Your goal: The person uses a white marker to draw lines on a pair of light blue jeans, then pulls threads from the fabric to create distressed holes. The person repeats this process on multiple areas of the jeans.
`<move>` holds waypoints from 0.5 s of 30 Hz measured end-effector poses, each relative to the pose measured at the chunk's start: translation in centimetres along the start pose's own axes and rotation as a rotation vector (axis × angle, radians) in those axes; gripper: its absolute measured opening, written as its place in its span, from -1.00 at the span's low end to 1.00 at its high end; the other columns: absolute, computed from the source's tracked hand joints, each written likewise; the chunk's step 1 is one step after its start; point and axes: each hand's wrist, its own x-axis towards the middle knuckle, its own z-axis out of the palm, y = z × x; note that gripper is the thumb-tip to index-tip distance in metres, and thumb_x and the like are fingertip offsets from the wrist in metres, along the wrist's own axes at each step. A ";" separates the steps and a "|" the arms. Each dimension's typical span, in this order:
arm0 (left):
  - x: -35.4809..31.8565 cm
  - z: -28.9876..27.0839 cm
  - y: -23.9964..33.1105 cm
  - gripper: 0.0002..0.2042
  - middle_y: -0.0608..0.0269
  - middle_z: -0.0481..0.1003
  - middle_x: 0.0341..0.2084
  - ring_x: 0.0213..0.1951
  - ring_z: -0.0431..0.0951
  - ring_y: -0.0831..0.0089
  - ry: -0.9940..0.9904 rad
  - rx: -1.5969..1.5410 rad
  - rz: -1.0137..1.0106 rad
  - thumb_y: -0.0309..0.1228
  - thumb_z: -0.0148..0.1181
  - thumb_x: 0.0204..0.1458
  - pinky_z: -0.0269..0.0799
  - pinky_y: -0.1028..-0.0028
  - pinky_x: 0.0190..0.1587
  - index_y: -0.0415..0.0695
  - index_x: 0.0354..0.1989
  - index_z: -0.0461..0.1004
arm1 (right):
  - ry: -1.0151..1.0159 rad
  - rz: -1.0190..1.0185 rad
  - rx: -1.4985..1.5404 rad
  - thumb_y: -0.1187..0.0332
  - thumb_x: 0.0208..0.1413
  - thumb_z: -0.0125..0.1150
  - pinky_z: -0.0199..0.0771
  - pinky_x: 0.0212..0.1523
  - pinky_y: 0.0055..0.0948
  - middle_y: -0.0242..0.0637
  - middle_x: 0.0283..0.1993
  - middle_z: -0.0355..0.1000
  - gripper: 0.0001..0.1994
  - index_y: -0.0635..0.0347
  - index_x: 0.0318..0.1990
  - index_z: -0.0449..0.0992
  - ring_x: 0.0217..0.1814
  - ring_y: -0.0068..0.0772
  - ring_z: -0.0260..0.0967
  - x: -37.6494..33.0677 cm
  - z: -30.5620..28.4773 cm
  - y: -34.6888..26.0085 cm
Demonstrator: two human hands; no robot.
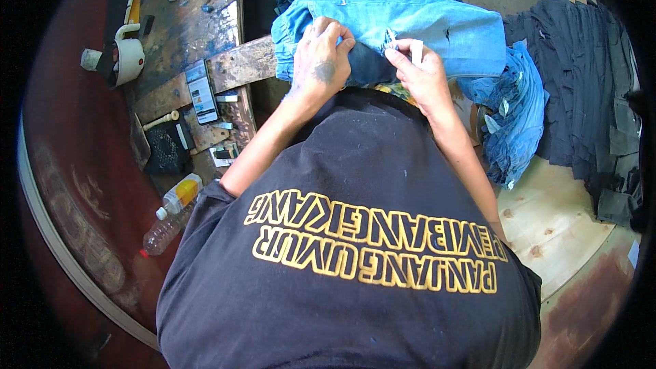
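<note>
A pair of light blue denim jeans is seen spread in front of the person, just above the black shirt with yellow lettering; the cloth is faded, with small frayed tears along its upper part, and a darker inner face is exposed between the two hands. The left hand is laid palm down on the denim, its fingers curled together and clamped on a fold of the cloth, the forearm being brought in from the lower left. The right hand is held just beside it, with the fingers pinched shut on a small white tag at the edge of the jeans, and the wrist is bent inward. More blue denim pieces are heaped to the right of the jeans, hanging over a pale wooden board, and a stack of dark cloth is spread well beyond them. To the left, a worn wooden counter is seen carrying a smartphone with a lit screen, a white mug and a black pouch. Two plastic bottles are lying on the dark red floor near the person's left elbow.
</note>
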 end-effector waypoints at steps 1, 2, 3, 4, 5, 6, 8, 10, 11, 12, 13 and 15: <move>0.1 0.1 0.0 -0.92 0.04 0.56 -0.14 0.00 0.58 -0.04 0.006 -0.003 0.015 -0.51 0.35 0.12 0.49 0.10 0.06 -0.18 -0.25 0.60 | -0.034 -0.032 0.051 0.24 0.35 0.43 0.41 -0.41 -0.52 -0.45 -0.37 0.52 -0.76 0.24 -0.04 0.68 -0.45 -0.62 0.41 -0.1 0.1 -0.1; 0.2 0.2 0.0 -0.93 0.04 0.57 -0.15 -0.01 0.57 -0.04 0.025 -0.010 0.046 -0.49 0.35 0.12 0.50 0.08 0.05 -0.17 -0.26 0.60 | -0.055 -0.023 0.109 0.24 0.37 0.40 0.36 -0.45 -0.55 -0.48 -0.39 0.49 -0.74 0.25 0.01 0.67 -0.49 -0.65 0.38 -0.3 0.3 -0.3; 0.4 0.3 0.1 -0.93 0.04 0.56 -0.15 -0.01 0.57 -0.04 0.030 0.005 0.041 -0.49 0.35 0.12 0.50 0.08 0.05 -0.17 -0.26 0.60 | -0.085 -0.020 0.185 0.24 0.39 0.38 0.32 -0.50 -0.58 -0.51 -0.41 0.46 -0.72 0.26 0.05 0.65 -0.52 -0.67 0.36 -0.4 0.4 -0.4; 0.5 0.4 0.3 -0.92 0.05 0.56 -0.15 -0.01 0.57 -0.04 0.005 0.013 0.022 -0.48 0.35 0.12 0.50 0.08 0.05 -0.16 -0.25 0.60 | -0.103 0.043 0.170 0.25 0.40 0.37 0.24 -0.52 -0.58 -0.52 -0.43 0.42 -0.69 0.28 0.11 0.61 -0.53 -0.69 0.30 -0.3 0.5 -0.6; 0.6 0.3 0.4 -0.92 0.05 0.56 -0.15 -0.01 0.57 -0.04 -0.003 0.018 0.018 -0.48 0.36 0.13 0.50 0.09 0.05 -0.16 -0.25 0.60 | -0.129 0.100 0.174 0.25 0.41 0.36 0.17 -0.55 -0.59 -0.53 -0.44 0.37 -0.66 0.29 0.17 0.56 -0.55 -0.71 0.24 -0.3 0.5 -0.8; 0.6 0.2 0.7 -0.92 0.06 0.56 -0.15 -0.01 0.57 -0.04 0.004 0.028 0.005 -0.47 0.36 0.13 0.50 0.09 0.05 -0.15 -0.25 0.60 | -0.200 0.099 0.229 0.26 0.42 0.34 0.10 -0.58 -0.60 -0.55 -0.46 0.32 -0.63 0.31 0.22 0.51 -0.57 -0.74 0.18 -0.2 0.4 -1.0; 0.7 -0.5 1.2 -0.90 0.05 0.56 -0.16 -0.03 0.58 -0.04 -0.040 0.053 -0.011 -0.42 0.37 0.17 0.52 0.09 0.01 -0.15 -0.23 0.60 | -0.138 0.226 0.324 0.24 0.41 0.35 0.15 -0.59 -0.59 -0.50 -0.38 0.38 -0.71 0.29 0.06 0.57 -0.58 -0.74 0.23 -0.2 0.2 -1.1; 0.8 -1.5 1.8 -0.86 0.03 0.55 -0.16 -0.08 0.60 -0.06 -0.102 0.061 -0.061 -0.37 0.38 0.19 0.54 0.07 -0.03 -0.16 -0.22 0.61 | -0.106 0.338 0.407 0.24 0.40 0.35 0.10 -0.60 -0.59 -0.50 -0.37 0.36 -0.74 0.26 0.01 0.56 -0.59 -0.75 0.21 -0.5 -0.1 -1.1; 0.8 -1.9 2.1 -0.75 -0.03 0.60 -0.24 -0.26 0.64 -0.06 -0.134 0.110 -0.189 -0.22 0.34 0.31 0.53 0.09 -0.14 -0.19 -0.22 0.63 | -0.093 0.359 0.493 0.24 0.39 0.34 0.04 -0.62 -0.58 -0.51 -0.40 0.32 -0.77 0.22 -0.06 0.55 -0.60 -0.74 0.20 -0.7 -0.2 -1.1; 1.2 -2.3 2.1 -0.51 0.01 0.61 -0.49 -0.40 0.65 0.00 -0.244 0.126 -0.333 0.02 0.20 0.40 0.53 0.13 -0.23 -0.22 -0.33 0.64 | -0.104 0.363 0.521 0.24 0.39 0.35 0.04 -0.63 -0.59 -0.51 -0.41 0.31 -0.78 0.21 -0.07 0.54 -0.60 -0.74 0.20 -0.7 -0.4 -1.0; 1.4 -2.4 2.1 -0.41 -0.17 0.62 -0.48 -0.33 0.69 -0.09 -0.366 0.084 -0.455 0.09 0.13 0.42 0.56 0.07 -0.18 -0.27 -0.37 0.66 | -0.103 0.377 0.546 0.25 0.39 0.35 0.03 -0.63 -0.59 -0.52 -0.42 0.30 -0.78 0.21 -0.08 0.54 -0.61 -0.73 0.19 -0.9 -0.4 -1.0; 1.9 -2.0 2.1 -0.28 -0.35 0.62 -0.46 -0.28 0.73 -0.20 -0.518 0.030 -0.594 0.18 0.01 0.44 0.59 0.00 -0.15 -0.32 -0.41 0.69 | -0.121 0.371 0.553 0.27 0.38 0.36 0.03 -0.64 -0.58 -0.52 -0.43 0.30 -0.79 0.21 -0.10 0.53 -0.62 -0.73 0.19 -0.9 -0.4 -0.8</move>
